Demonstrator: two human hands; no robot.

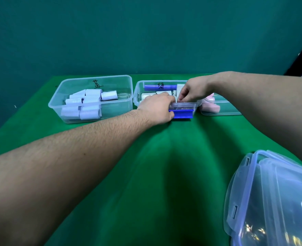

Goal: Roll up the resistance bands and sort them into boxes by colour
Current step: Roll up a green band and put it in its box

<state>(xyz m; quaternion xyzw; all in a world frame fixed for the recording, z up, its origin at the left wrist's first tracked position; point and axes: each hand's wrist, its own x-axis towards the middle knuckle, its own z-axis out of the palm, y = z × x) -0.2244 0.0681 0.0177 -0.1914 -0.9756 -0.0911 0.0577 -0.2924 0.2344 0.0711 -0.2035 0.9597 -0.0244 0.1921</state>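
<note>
Lids [274, 201]: closest to us, bottom right, we've got a stack of clear snap-lock lids with a sticker on top, sitting on the surface.
Surface [164, 174]: green cloth all over, a bit rumpled down the middle, teal backdrop behind it.
Left box [91, 98]: clear tub at the far left with a marker scribble on its back wall, holding a bunch of rolled pale bands [86, 103], whitish-lilac.
Middle box [164, 96]: clear tub just beside the left one, blue clip flaps front and back, some pale rolls inside, and both our hands in it.
Right box [221, 107]: mostly hidden behind our right arm, pink rolls [210, 105] in its near-left corner.
Left hand [157, 107]: reaches over the middle box's front rim, thumb by the blue front flap [182, 113]. Grip: fingers curl down inside, can't tell what they hold.
Right hand [191, 91]: over the same box, fingertips bunched together pointing down. Grip: looks like a pinch, but what's in it is hidden.
</note>
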